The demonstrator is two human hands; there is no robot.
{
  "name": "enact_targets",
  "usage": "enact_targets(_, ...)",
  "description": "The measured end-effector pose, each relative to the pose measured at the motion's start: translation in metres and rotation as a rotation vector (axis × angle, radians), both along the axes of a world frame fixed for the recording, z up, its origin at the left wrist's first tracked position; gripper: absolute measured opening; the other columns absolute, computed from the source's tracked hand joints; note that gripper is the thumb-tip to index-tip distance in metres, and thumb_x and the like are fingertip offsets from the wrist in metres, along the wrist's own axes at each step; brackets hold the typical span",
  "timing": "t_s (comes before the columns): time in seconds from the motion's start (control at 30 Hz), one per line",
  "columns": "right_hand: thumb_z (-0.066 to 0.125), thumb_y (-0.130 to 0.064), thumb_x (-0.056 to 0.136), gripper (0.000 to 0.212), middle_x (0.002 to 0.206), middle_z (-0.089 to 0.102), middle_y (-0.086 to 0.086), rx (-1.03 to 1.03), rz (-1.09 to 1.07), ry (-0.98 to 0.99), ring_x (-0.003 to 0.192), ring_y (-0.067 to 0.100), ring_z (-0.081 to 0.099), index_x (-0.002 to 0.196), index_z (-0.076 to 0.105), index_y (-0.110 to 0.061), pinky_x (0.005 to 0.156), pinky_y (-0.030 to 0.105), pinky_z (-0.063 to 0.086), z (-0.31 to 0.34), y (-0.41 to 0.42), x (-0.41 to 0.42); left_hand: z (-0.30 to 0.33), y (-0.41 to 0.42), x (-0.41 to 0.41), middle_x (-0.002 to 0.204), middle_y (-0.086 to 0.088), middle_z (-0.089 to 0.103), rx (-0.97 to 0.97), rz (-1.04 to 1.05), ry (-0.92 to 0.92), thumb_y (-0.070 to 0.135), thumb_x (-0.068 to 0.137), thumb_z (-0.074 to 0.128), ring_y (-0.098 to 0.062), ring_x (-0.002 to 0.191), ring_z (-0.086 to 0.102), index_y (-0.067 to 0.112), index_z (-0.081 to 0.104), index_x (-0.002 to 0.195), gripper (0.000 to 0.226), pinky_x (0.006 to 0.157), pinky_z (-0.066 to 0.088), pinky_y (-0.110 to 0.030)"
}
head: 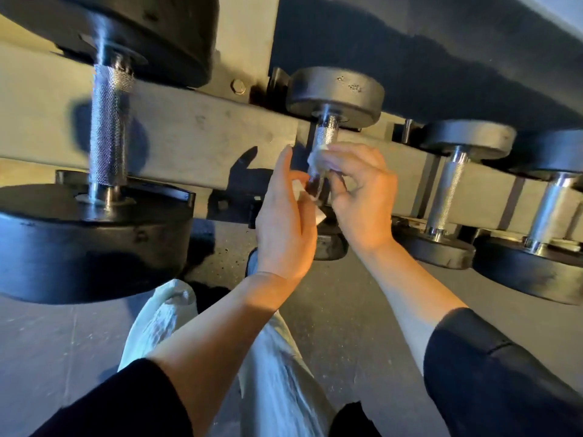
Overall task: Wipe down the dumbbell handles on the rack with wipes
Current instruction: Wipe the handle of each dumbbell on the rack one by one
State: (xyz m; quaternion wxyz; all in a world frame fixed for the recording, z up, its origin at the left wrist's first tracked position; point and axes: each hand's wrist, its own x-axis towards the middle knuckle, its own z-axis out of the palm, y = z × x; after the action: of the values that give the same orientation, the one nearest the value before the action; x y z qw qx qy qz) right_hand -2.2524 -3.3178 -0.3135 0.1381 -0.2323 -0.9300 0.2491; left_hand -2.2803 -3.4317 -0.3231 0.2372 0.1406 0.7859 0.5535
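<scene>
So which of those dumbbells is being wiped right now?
The small dumbbell in the middle: both hands wrap a white wipe round its handle. The other handles are bare.

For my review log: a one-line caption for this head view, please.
Both hands, left and right, wrap a white wipe around a small dumbbell's knurled handle on the rack.

The floor (pixel 353 316) is dark grey and speckled, like rubber matting, with a faint seam running across its left part. Warm light falls from the left and throws hard, dark shadows onto the pale beige crossbeam (pixel 195 134) of the frame, which is scuffed and fixed with a hex bolt (pixel 238 87). Above on the right a broad dark surface (pixel 441 48) lies in deep shadow
</scene>
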Motion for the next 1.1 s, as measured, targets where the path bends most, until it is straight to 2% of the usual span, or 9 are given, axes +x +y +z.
enact_targets(0.17, 0.055, 0.017, 0.069, 0.035, 0.096, 0.069, 0.008, -0.169, 0.066, -0.028, 0.09, 0.019, 0.063, 0.091, 0.074, -0.002, 0.082, 0.025, 0.051, -0.003, -0.001, 0.035, -0.006, 0.007, 0.011, 0.119, 0.002, 0.053, -0.096, 0.115, 0.082, 0.021, 0.09, 0.032, -0.014, 0.102, 0.055, 0.016, 0.021, 0.147, 0.059, 0.086, 0.048, -0.032)
enact_targets(0.27, 0.052, 0.017, 0.068, 0.038, 0.092, 0.069, 0.005, -0.274, -0.028, -0.065, 0.086, 0.013, 0.062, 0.091, 0.075, -0.004, 0.08, 0.017, 0.05, 0.0, 0.009, 0.049, -0.008, 0.007, 0.015, 0.117, 0.006, 0.049, -0.108, 0.14, 0.176, 0.023, 0.09, 0.028, -0.01, 0.103, 0.051, 0.013, 0.024, 0.146, 0.057, 0.088, 0.04, -0.019)
enact_targets(0.4, 0.056, 0.009, 0.074, 0.03, 0.089, 0.067, 0.003, -0.207, -0.225, 0.043, 0.082, 0.015, 0.062, 0.092, 0.073, -0.008, 0.073, 0.025, 0.049, -0.007, 0.033, 0.036, -0.011, 0.008, 0.017, 0.117, 0.002, 0.049, -0.164, 0.138, 0.265, 0.019, 0.093, 0.027, -0.002, 0.101, 0.044, 0.007, 0.03, 0.144, 0.053, 0.089, 0.028, -0.003)
enact_targets(0.5, 0.059, 0.001, 0.077, 0.025, 0.091, 0.067, 0.003, -0.165, -0.203, 0.069, 0.083, 0.01, 0.058, 0.096, 0.072, -0.011, 0.071, 0.012, 0.04, -0.015, 0.039, 0.007, -0.011, 0.011, 0.018, 0.121, 0.007, 0.039, -0.21, 0.106, 0.349, 0.008, 0.094, 0.033, 0.005, 0.1, 0.037, 0.003, 0.036, 0.141, 0.047, 0.091, 0.02, 0.005)
enact_targets(0.67, 0.065, 0.0, 0.079, 0.021, 0.094, 0.066, -0.005, -0.345, -0.229, 0.21, 0.086, 0.0, 0.057, 0.098, 0.069, -0.009, 0.077, 0.009, 0.045, -0.024, 0.033, -0.011, -0.011, 0.014, 0.016, 0.11, 0.012, 0.048, -0.163, 0.119, 0.226, 0.022, 0.092, 0.03, 0.0, 0.094, 0.05, 0.036, 0.038, 0.138, 0.049, 0.082, 0.046, -0.021)
enact_targets(0.8, 0.066, 0.002, 0.079, 0.02, 0.087, 0.062, -0.012, -0.478, -0.233, 0.133, 0.078, -0.008, 0.057, 0.093, 0.066, -0.012, 0.073, 0.005, 0.043, -0.024, 0.022, 0.011, -0.011, 0.014, 0.016, 0.105, 0.018, 0.047, -0.151, 0.101, 0.248, 0.008, 0.093, 0.034, 0.002, 0.101, 0.052, 0.024, 0.04, 0.14, 0.05, 0.086, 0.041, -0.013)
enact_targets(0.93, 0.067, -0.001, 0.08, 0.019, 0.076, 0.061, -0.011, -0.604, -0.184, 0.061, 0.073, 0.005, 0.061, 0.082, 0.063, -0.019, 0.064, 0.017, 0.047, -0.013, 0.013, 0.033, -0.007, 0.014, 0.014, 0.108, 0.002, 0.052, -0.115, 0.085, 0.229, 0.005, 0.092, 0.035, -0.012, 0.095, 0.056, 0.026, 0.037, 0.138, 0.051, 0.082, 0.048, -0.028)
enact_targets(1.03, 0.065, 0.003, 0.078, 0.022, 0.075, 0.06, -0.015, -0.615, -0.155, 0.025, 0.072, 0.0, 0.058, 0.081, 0.064, -0.018, 0.066, 0.012, 0.044, -0.003, 0.006, 0.043, -0.005, 0.012, 0.015, 0.118, 0.01, 0.049, -0.147, 0.061, 0.221, 0.009, 0.094, 0.036, 0.01, 0.1, 0.05, 0.014, 0.038, 0.14, 0.047, 0.087, 0.039, -0.009)
enact_targets(1.1, 0.064, 0.006, 0.077, 0.025, 0.078, 0.061, -0.014, -0.588, -0.156, 0.073, 0.074, -0.001, 0.059, 0.085, 0.064, -0.018, 0.069, 0.009, 0.043, 0.007, -0.002, 0.041, -0.001, 0.012, 0.013, 0.126, -0.003, 0.051, -0.205, 0.022, 0.237, 0.015, 0.096, 0.033, 0.01, 0.107, 0.044, 0.003, 0.038, 0.138, 0.044, 0.093, 0.033, -0.005)
